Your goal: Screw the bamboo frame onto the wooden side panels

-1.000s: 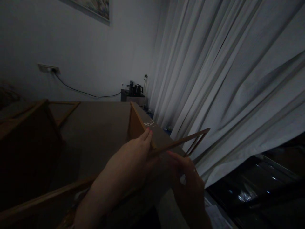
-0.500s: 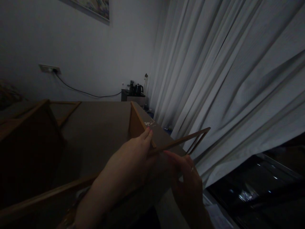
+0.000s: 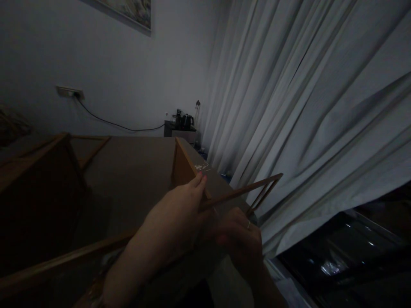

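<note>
My left hand (image 3: 175,209) is closed around the near end of an upright wooden panel (image 3: 184,162), where it meets a slim wooden frame (image 3: 247,189). That frame sticks out to the right, past the table edge. Just below the frame, my right hand (image 3: 240,235) is curled, with a ring on one finger. Its fingers are bent and dim, and what they hold, if anything, cannot be made out. Several small pale pieces (image 3: 201,167) lie on the table beyond my left fingertips. A long wooden rail (image 3: 73,257) runs under my left forearm.
A dark wooden box-like piece (image 3: 38,192) and a flat frame (image 3: 94,152) are on the brown table (image 3: 135,171) at left. White curtains (image 3: 289,107) hang on the right. A black kettle (image 3: 186,121) stands on a cabinet at the back. A cord (image 3: 118,125) runs along the wall.
My right hand has moved slightly left and curled in, its extended finger drawn back from the frame. My left hand, the panel and the frame stay nearly in place.
</note>
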Tool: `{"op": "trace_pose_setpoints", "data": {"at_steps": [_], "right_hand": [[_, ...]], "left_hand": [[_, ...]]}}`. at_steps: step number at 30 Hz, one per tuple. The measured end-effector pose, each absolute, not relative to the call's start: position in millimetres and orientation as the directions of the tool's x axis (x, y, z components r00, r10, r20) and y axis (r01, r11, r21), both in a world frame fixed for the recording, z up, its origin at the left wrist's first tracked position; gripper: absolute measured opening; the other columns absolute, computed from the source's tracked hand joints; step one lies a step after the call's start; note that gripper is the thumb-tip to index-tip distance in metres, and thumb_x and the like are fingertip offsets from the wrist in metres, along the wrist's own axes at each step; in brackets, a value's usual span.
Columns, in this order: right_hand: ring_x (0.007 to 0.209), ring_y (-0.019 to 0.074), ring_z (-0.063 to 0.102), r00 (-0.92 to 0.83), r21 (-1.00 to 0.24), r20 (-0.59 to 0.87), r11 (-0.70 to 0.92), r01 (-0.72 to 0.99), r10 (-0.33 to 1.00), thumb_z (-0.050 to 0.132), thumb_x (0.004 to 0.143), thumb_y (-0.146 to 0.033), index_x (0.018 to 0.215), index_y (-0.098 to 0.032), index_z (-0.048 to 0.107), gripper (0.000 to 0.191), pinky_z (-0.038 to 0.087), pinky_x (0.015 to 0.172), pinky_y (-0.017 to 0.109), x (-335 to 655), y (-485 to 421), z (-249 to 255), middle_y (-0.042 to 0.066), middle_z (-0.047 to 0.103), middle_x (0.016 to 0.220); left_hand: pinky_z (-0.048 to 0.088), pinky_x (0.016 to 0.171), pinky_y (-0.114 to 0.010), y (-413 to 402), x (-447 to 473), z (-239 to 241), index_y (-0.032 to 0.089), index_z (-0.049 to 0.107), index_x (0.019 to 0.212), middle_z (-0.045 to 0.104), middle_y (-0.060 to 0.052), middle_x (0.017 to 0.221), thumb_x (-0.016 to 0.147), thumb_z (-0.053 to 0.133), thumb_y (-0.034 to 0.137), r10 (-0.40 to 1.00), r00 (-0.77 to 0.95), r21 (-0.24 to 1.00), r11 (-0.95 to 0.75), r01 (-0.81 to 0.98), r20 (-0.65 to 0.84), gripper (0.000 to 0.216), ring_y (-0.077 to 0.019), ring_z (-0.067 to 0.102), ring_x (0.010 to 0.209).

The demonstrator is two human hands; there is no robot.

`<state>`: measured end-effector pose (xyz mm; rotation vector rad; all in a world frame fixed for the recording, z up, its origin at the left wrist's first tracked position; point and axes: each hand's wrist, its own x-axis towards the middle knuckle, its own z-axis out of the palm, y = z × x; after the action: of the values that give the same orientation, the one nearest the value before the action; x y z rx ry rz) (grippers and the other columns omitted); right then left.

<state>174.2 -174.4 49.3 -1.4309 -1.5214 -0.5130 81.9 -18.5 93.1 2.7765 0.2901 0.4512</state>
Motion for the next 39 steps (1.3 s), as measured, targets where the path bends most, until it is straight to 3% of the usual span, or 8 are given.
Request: {"op": "trace_pose_setpoints", "data": {"at_steps": [3,6,9,15,21,28,32,39], "right_hand": [[0.064,0.0117,0.055,0.136,-0.332,0.825,0.277,0.902,0.548,0.053,0.094,-0.044,0.083,-0.022,0.068,0.029,0.047,0.058,0.023,176.1,-174.4,46.5,-0.001,0.061,0.066],[0.071,0.0127,0.059,0.100,-0.321,0.810,0.293,0.901,0.578,0.056,0.094,-0.030,0.096,-0.021,0.067,0.014,0.050,0.066,0.026,177.0,-176.6,44.0,0.000,0.066,0.074],[0.080,0.0132,0.063,0.084,-0.333,0.778,0.295,0.896,0.623,0.056,0.092,-0.019,0.111,-0.021,0.063,0.021,0.051,0.071,0.026,178.1,-180.8,41.3,0.002,0.070,0.086],[0.083,0.0136,0.064,0.117,-0.406,0.753,0.316,0.858,0.648,0.058,0.093,-0.032,0.111,-0.023,0.064,0.021,0.053,0.073,0.026,181.3,-182.8,37.5,0.002,0.070,0.089],[0.080,0.0141,0.059,0.083,-0.166,0.877,0.136,0.977,0.473,0.060,0.091,-0.036,0.096,-0.025,0.070,0.016,0.051,0.066,0.026,180.1,-178.3,36.5,0.002,0.060,0.082],[0.074,0.0142,0.060,-0.050,-0.045,0.914,0.222,0.974,0.402,0.054,0.094,-0.025,0.107,-0.023,0.063,0.016,0.052,0.064,0.027,180.6,-167.9,33.9,0.001,0.065,0.078],[0.066,0.0128,0.059,0.074,-0.185,0.921,0.262,0.947,0.382,0.051,0.094,-0.019,0.119,-0.024,0.059,0.027,0.052,0.061,0.026,179.3,-162.2,39.6,0.000,0.066,0.077],[0.063,0.0122,0.059,0.272,-0.477,0.852,0.449,0.756,0.447,0.060,0.090,-0.032,0.105,-0.028,0.069,0.018,0.048,0.055,0.024,186.6,-158.3,29.0,-0.001,0.063,0.073]], "left_hand": [[0.051,0.105,-0.041,-19.7,81.9,95.8,0.011,0.041,0.142,0.042,-0.016,0.151,0.083,0.058,0.027,0.253,0.930,0.346,-0.926,0.153,0.267,0.064,-0.0302,0.053,0.131],[0.050,0.106,-0.041,-20.5,81.7,97.0,0.011,0.043,0.140,0.042,-0.017,0.151,0.081,0.061,0.027,0.253,0.929,0.354,-0.923,0.149,0.270,0.064,-0.0308,0.051,0.133],[0.049,0.106,-0.040,-20.2,81.5,96.8,0.010,0.042,0.141,0.043,-0.017,0.151,0.081,0.062,0.027,0.251,0.928,0.343,-0.928,0.149,0.277,0.066,-0.0302,0.051,0.133],[0.050,0.105,-0.041,-18.8,81.6,95.0,0.010,0.041,0.142,0.041,-0.018,0.151,0.081,0.061,0.031,0.237,0.934,0.323,-0.935,0.145,0.267,0.067,-0.0307,0.053,0.131],[0.051,0.103,-0.042,-22.1,80.5,99.4,0.012,0.043,0.141,0.038,-0.018,0.153,0.083,0.059,0.029,0.267,0.930,0.320,-0.930,0.180,0.253,0.062,-0.0313,0.055,0.129],[0.050,0.105,-0.040,-20.7,81.0,100.3,0.013,0.044,0.139,0.038,-0.017,0.153,0.081,0.062,0.026,0.254,0.937,0.308,-0.935,0.175,0.240,0.062,-0.0302,0.054,0.130],[0.051,0.105,-0.041,-21.4,79.8,101.4,0.013,0.042,0.141,0.037,-0.016,0.153,0.082,0.063,0.026,0.260,0.938,0.274,-0.942,0.193,0.231,0.064,-0.0305,0.054,0.130],[0.051,0.104,-0.041,-22.4,79.1,103.5,0.012,0.043,0.141,0.036,-0.018,0.153,0.081,0.064,0.027,0.258,0.941,0.287,-0.939,0.190,0.220,0.064,-0.0310,0.055,0.128]]}}
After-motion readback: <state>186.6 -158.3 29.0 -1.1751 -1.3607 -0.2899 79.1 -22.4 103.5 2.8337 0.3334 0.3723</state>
